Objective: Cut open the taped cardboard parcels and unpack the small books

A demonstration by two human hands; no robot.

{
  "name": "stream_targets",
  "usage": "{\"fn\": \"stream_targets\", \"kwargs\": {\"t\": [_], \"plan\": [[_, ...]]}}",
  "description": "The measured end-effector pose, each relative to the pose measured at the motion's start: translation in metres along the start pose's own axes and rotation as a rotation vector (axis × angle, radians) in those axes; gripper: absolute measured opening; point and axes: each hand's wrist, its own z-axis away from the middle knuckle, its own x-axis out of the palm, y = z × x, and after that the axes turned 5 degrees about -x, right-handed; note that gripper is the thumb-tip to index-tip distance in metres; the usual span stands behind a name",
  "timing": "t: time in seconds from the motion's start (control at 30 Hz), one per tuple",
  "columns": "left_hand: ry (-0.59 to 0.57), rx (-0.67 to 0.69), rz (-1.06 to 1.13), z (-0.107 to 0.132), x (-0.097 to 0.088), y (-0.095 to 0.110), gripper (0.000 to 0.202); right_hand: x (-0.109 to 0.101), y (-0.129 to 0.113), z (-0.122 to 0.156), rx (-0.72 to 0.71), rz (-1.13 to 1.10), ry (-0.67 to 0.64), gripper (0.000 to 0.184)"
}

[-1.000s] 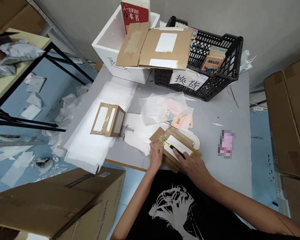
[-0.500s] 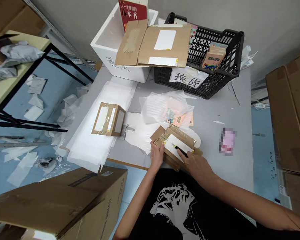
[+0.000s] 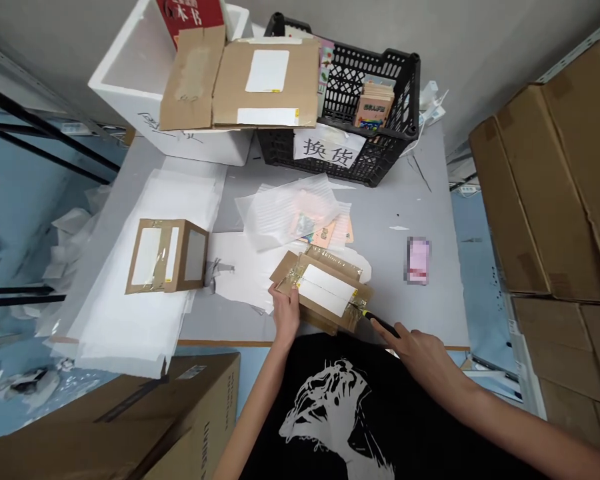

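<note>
A flat cardboard mailer (image 3: 325, 293) lies tilted at the table's near edge, partly over a white foam sheet (image 3: 240, 273). A white label (image 3: 325, 290) covers its middle, and clear tape (image 3: 293, 273) binds its corners and edges. The left hand (image 3: 285, 310) grips the mailer's near left side. The right hand (image 3: 425, 357) holds a black-handled knife (image 3: 384, 324) with a yellow tip, just beside the mailer's right corner; any blade is too small to make out.

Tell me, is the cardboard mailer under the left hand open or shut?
Shut, apparently slit: the cardboard mailer has its flaps down and taped, and a thin line crosses its white label.
</note>
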Motion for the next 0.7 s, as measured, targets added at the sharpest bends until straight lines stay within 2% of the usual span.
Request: {"fn": "stream_targets", "kwargs": {"t": [0.23, 0.4, 0.57, 0.63, 0.7], "plan": [[-0.025, -0.029, -0.033, 0.002, -0.004, 0.006, 0.043, 0.003, 0.003, 0.005, -0.004, -0.011, 0.002, 0.077], [-0.045, -0.047, -0.061, 0.004, -0.007, 0.011, 0.044, 0.005, 0.006, 0.009, 0.007, -0.026, 0.053, 0.08], [-0.054, -0.051, -0.075, 0.005, -0.007, 0.007, 0.047, 0.011, 0.023, 0.033, 0.037, -0.08, 0.119, 0.085], [-0.019, 0.015, -0.094, 0.005, -0.011, 0.007, 0.053, 0.016, 0.035, 0.048, 0.066, -0.16, 0.212, 0.082], [0.075, 0.227, -0.189, 0.005, -0.018, 0.013, 0.065, 0.022, 0.044, 0.059, 0.145, -0.284, 0.357, 0.069]]}}
